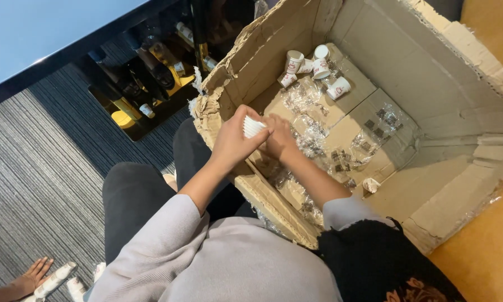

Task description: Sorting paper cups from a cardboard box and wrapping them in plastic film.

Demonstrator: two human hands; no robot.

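Left hand (233, 141) grips a stack of cups (253, 126) over the box's (464, 184) near-left edge; right hand (278, 140) closed on the stack's end. Approx. six loose cups (314, 67) left at far corner w/ empty wrappers (341, 151).

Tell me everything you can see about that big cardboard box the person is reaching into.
The cardboard box is large, brown and open-topped, with torn, ragged edges and a crumpled near corner. It sits on the floor against the person's knees. Inside lie loose small white paper cups at the far end and crinkled clear plastic wrap across the bottom. Both hands meet over its near edge.
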